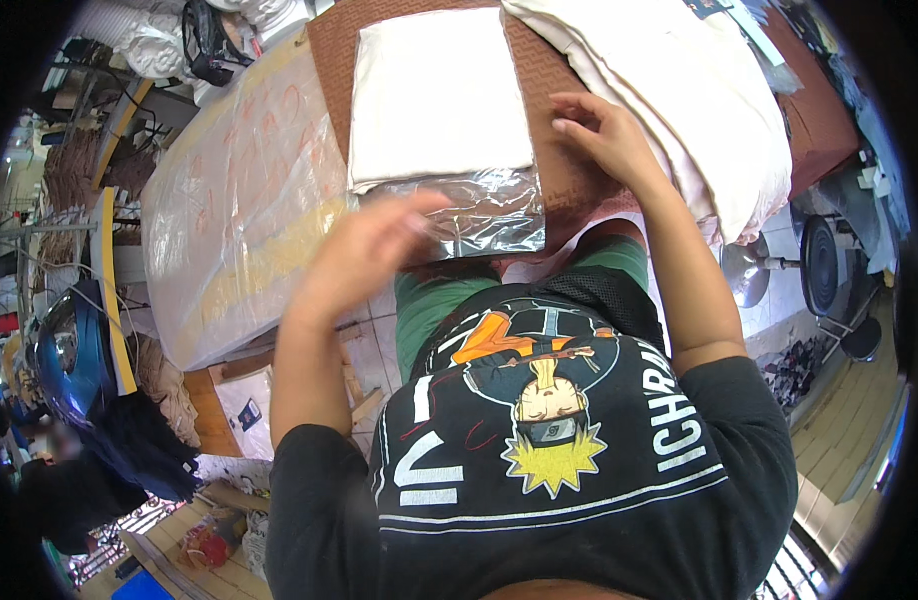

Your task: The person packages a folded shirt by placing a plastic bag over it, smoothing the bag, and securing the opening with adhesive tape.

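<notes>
Two bulky items flank the work: a plastic-wrapped bundle [249,200], left of and beyond the left hand [374,245], and a heap of white cloth [684,110], to the right of the right hand [599,130]. Beneath both the work and the right hand spreads a brown textured covering [569,180].

Progress: the folded white cloth [439,95] lies flat and squared, so folding is judged complete. Clear plastic film [489,215] extends past its near edge, crinkled and not closed over it; closing that end is judged outstanding. Whether the cloth sits inside the film or only on it cannot be confirmed.

Position: the cloth lies ahead of the left hand and toward its right, and just left of the right fingertips, apart from them. The film's loose end is immediately right of the left hand.

Hands: the right is loosely curled, thumb and forefinger parted, nothing seen in it. The left is motion-blurred over the film's left edge; grip or contact cannot be determined.
</notes>
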`<state>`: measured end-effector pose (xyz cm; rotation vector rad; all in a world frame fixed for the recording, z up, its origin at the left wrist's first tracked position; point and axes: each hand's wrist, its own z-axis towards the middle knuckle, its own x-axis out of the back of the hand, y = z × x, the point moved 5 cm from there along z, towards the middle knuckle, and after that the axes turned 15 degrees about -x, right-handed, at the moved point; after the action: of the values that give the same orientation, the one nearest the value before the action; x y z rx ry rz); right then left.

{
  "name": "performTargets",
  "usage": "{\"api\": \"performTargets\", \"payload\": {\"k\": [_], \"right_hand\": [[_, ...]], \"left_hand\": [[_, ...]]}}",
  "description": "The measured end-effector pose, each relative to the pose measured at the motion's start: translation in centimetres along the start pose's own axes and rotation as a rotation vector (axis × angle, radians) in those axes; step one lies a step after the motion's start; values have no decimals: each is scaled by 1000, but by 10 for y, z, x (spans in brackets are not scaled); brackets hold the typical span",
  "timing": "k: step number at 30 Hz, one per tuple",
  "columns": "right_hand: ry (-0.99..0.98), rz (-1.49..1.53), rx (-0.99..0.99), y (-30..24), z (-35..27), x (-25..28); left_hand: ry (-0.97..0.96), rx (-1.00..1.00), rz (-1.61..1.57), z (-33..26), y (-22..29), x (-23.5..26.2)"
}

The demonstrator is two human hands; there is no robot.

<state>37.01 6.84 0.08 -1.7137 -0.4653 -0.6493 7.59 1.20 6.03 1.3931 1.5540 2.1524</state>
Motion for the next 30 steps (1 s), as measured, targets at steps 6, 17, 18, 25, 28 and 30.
{"api": "performTargets", "payload": {"k": [6,17,18,25,28,30], "right_hand": [[87,-210,361,-21,-38,-1],[140,-169,410,-40,-44,-6],[137,-165,419,-42,-46,-6],[159,-94,480,-63,-72,-2],[135,-19,542,-74,-91,-4],[-46,64,539,-83,-109,-13]], "left_hand": [[442,12,684,-44,-82,56],[324,-304,711,-4,-30,0],[313,-328,721,0,-30,-7],[368,-374,768,27,-25,-22],[404,-342,701,35,-23,-16],[454,-349,659,42,-19,-12]]}}
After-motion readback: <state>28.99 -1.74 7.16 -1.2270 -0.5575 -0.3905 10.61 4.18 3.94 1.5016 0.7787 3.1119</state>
